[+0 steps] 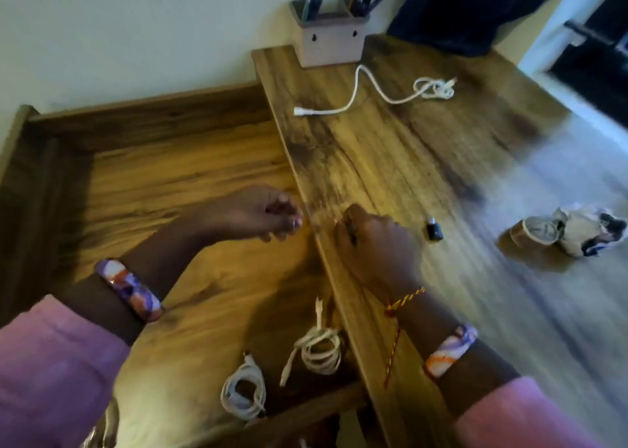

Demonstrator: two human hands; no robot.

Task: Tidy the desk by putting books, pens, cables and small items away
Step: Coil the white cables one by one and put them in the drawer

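Two hands: both in the head view, over the open drawer's edge and the counter (390, 148).
Left hand (261, 215): above the drawer (190, 182), fingers curled toward the thumb; the blur hides whether the grip pinches anything, so I cannot tell.
Right hand (373, 243): on the counter's near edge, fingers curled under, knuckles up; whether the grip holds something small I cannot tell.
Wrists: patterned bangle on each, a red-yellow thread on the right one; pink sleeves.
Drawer contents: two coiled white cables, one (319, 349) just beside the counter's edge, the other (243, 391) near the drawer's front.
Loose cable (367, 97): white, on the counter well beyond the hands, one end stretched out with its plug toward the drawer, the other end bunched.
Pen holder (329, 43): at the counter's far edge by the wall, two compartments, pens upright in both.
Black item (433, 232): small, on the counter just right of the right hand, apart from it.
Tape roll (530, 233): on the counter to the right, touching a crumpled paper (584, 233).
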